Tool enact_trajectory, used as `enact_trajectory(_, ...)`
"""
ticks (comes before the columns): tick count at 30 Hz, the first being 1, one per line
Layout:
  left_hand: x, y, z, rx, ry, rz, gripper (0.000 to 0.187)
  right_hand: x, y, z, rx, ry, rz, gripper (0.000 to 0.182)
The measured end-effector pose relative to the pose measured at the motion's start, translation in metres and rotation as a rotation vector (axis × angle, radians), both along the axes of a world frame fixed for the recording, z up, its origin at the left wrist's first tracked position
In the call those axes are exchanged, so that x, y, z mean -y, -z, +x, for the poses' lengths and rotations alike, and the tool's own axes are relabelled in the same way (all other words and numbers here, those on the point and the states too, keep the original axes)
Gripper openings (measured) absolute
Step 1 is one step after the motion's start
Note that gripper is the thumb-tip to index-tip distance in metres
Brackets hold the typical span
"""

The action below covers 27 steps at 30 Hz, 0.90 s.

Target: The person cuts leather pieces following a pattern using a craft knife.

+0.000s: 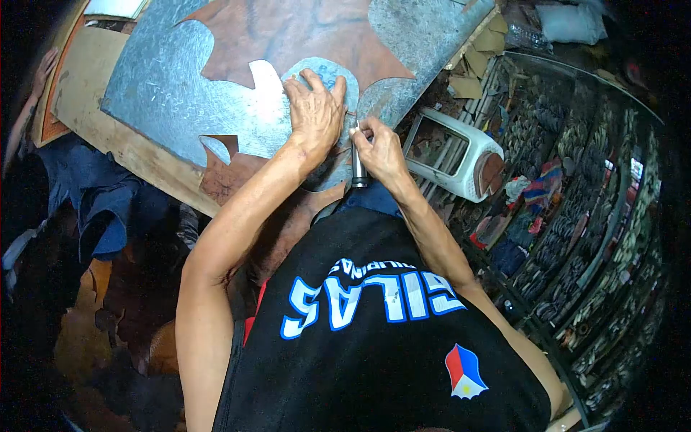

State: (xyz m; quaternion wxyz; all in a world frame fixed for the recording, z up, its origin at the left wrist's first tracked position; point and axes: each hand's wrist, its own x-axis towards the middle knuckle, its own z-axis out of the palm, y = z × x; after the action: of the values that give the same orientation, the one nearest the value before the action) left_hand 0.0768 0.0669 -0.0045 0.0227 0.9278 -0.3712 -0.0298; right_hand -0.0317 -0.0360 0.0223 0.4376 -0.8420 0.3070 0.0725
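My left hand (315, 108) lies with fingers spread on a rounded grey-blue piece (348, 75), which looks like a template, at the edge of a large brown leather hide (266, 43). Just to its right, my right hand (380, 150) is closed around a silver cylindrical-handled tool (358, 169). The tool's dark butt end points toward my body, and its thin tip sits beside the grey-blue piece. What the tip touches is too small to tell. Under the leather is a scuffed metal sheet (162, 79). A cut leather offcut (223, 176) hangs over the near edge.
Right of the table stands a pale green stool-like frame (461, 155). Beyond it are racks with rows of metal pieces (601, 151) and some cloth (543, 187). Dark fabric (93, 180) lies at left, near another person's hand (47, 68). Leather pieces (83, 324) lie below.
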Motion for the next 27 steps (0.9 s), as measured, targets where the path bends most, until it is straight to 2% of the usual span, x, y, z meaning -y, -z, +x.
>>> enact_trajectory(7,0.000,-0.001,0.000,0.002,-0.002,0.030,0.040,-0.007,0.009,-0.010,-0.096,-0.018,-0.024,0.029)
enact_trajectory(12,-0.001,-0.009,0.009,-0.022,-0.012,-0.013,0.040,-0.003,-0.010,-0.007,-0.101,-0.012,0.007,0.028)
enact_trajectory(14,-0.003,-0.015,0.016,-0.181,0.030,0.061,0.042,0.010,-0.009,-0.004,-0.071,-0.047,0.010,0.026)
enact_trajectory(15,-0.005,-0.013,0.027,-0.225,0.010,-0.067,0.037,0.018,-0.004,-0.004,-0.003,-0.057,-0.010,0.026)
enact_trajectory(16,-0.007,-0.011,0.039,-0.220,-0.022,-0.069,0.037,0.025,-0.002,-0.005,0.062,-0.060,-0.026,0.026)
enact_trajectory(17,-0.008,-0.015,0.053,-0.343,-0.166,-0.157,0.037,0.029,-0.011,0.000,0.126,-0.195,-0.198,0.028)
enact_trajectory(18,-0.012,-0.025,0.063,-0.461,-0.306,-0.248,0.037,0.032,-0.010,0.002,0.136,-0.215,-0.198,0.028)
enact_trajectory(19,-0.021,-0.035,0.067,-0.456,-0.378,-0.306,0.036,0.036,-0.006,0.004,0.173,-0.256,-0.254,0.028)
enact_trajectory(20,-0.028,-0.027,0.063,-0.443,-0.393,-0.306,0.036,0.040,0.001,0.006,0.212,-0.293,-0.306,0.028)
enact_trajectory(21,-0.035,-0.008,0.054,-0.356,-0.418,-0.491,0.037,0.044,0.009,0.010,0.280,-0.373,-0.332,0.036)
enact_trajectory(22,-0.041,0.006,0.045,-0.264,-0.439,-0.669,0.037,0.042,0.008,0.018,0.290,-0.384,-0.317,0.036)
enact_trajectory(23,-0.044,0.009,0.031,-0.354,-0.416,-0.771,0.040,0.036,0.003,0.029,0.298,-0.435,-0.347,0.042)
enact_trajectory(25,-0.041,0.019,0.011,-0.349,-0.435,-0.919,0.045,0.034,0.009,0.050,0.297,-0.564,-0.382,0.059)
enact_trajectory(27,-0.034,0.021,-0.001,-0.408,-0.520,-1.022,0.047,0.030,0.012,0.069,0.278,-0.635,-0.414,0.060)
